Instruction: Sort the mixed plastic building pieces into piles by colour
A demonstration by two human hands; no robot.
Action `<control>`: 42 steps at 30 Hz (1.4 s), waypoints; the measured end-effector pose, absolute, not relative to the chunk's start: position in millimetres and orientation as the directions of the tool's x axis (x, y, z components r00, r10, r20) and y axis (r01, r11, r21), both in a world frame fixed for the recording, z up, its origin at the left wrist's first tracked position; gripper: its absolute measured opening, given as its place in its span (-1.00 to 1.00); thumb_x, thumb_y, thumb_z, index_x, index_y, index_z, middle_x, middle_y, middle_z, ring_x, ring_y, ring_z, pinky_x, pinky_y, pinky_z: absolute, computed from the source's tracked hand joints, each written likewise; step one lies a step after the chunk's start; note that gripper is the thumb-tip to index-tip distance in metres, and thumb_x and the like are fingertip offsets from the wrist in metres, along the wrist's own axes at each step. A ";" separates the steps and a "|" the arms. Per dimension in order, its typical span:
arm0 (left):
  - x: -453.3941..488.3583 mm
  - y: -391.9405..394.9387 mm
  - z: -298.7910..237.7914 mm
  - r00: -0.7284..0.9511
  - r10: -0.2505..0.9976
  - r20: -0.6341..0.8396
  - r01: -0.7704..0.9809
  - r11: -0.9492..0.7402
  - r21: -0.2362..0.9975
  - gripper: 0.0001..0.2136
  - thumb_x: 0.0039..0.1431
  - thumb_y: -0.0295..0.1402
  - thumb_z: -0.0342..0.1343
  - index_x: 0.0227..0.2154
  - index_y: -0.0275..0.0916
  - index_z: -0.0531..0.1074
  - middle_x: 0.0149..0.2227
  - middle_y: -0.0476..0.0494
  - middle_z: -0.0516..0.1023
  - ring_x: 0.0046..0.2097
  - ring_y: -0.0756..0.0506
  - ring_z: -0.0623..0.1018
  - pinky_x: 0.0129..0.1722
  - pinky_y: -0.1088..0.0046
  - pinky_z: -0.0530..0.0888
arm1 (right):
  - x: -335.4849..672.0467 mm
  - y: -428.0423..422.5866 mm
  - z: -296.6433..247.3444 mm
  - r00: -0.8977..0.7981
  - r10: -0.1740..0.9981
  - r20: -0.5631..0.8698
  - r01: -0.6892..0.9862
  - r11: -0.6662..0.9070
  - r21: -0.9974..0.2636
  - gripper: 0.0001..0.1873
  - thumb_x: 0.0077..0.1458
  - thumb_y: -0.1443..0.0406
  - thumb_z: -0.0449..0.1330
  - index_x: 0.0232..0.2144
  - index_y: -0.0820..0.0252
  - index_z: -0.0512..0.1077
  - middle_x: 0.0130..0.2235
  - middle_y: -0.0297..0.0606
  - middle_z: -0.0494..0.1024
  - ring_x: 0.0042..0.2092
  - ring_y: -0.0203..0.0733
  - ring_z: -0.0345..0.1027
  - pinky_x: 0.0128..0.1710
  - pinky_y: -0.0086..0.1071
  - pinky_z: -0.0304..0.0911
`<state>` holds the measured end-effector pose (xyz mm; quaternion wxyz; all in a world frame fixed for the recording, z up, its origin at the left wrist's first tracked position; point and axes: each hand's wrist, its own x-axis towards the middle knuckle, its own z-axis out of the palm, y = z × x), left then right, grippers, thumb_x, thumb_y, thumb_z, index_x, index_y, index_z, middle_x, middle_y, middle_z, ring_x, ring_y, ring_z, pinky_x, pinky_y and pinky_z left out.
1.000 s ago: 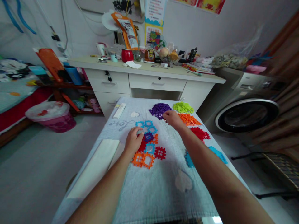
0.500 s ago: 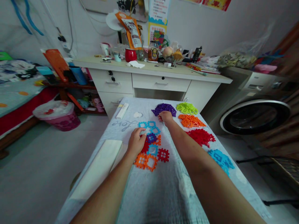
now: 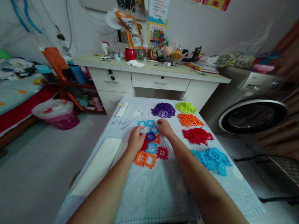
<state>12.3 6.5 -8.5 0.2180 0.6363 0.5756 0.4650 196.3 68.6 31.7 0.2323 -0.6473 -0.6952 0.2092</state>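
Mixed square plastic building pieces lie in a loose cluster mid-table. Among them are blue pieces (image 3: 150,123), a purple piece (image 3: 150,136), red piece (image 3: 162,153) and orange pieces (image 3: 140,158). My left hand (image 3: 136,139) rests at the cluster's left side, thumb and forefinger apart, partly covering a red piece. At the cluster's upper right is my right hand (image 3: 163,127), its fingers closed beside the blue pieces; what it may hold is hidden. Just beyond it sits a heap of purple pieces (image 3: 163,109).
Down the table's right side run heaps of green pieces (image 3: 186,107), orange pieces (image 3: 190,119), red pieces (image 3: 198,136) and blue pieces (image 3: 216,158). A long white box (image 3: 99,165) lies at left. Behind stands a cluttered desk (image 3: 149,69); a washing machine (image 3: 252,105) is at right.
My right hand has drawn back from the purple heap toward me, to the upper right of the cluster. My left hand has barely moved.
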 end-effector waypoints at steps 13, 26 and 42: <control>7.8 5.8 -1.2 -0.229 0.930 0.287 0.426 -0.169 0.889 -0.72 0.22 -0.28 -0.10 -0.13 -0.19 0.45 -0.09 -0.15 0.55 -0.03 -0.15 0.52 0.06 0.25 0.43 | 194.5 45.6 35.0 -0.100 0.993 0.056 0.862 0.115 -0.494 -0.73 0.08 0.34 0.20 -0.13 0.26 0.49 -0.21 -0.19 0.53 -0.21 -0.24 0.37 -0.21 -0.45 0.18; 4.5 5.0 -1.6 -0.261 0.924 0.279 0.363 -0.174 0.916 -0.68 0.27 -0.17 -0.14 -0.15 -0.20 0.44 -0.13 -0.14 0.56 -0.04 -0.15 0.51 0.01 0.30 0.40 | 193.1 19.9 36.1 -0.421 0.903 0.085 0.824 0.420 -0.380 -0.56 0.03 0.13 0.34 -0.06 0.22 0.50 -0.14 -0.13 0.43 -0.10 -0.13 0.28 -0.03 -0.30 0.15; 3.5 5.3 -4.5 -0.275 0.929 0.247 0.333 -0.149 0.931 -0.69 0.24 -0.18 -0.09 -0.14 -0.19 0.45 -0.10 -0.15 0.55 -0.01 -0.16 0.50 0.05 0.26 0.38 | 218.8 58.8 46.7 -0.159 0.985 -0.060 0.214 -0.025 -0.976 -0.79 -0.14 0.29 0.31 -0.52 0.19 0.31 -0.62 -0.50 0.35 -0.57 -0.39 0.24 -0.56 -0.53 0.13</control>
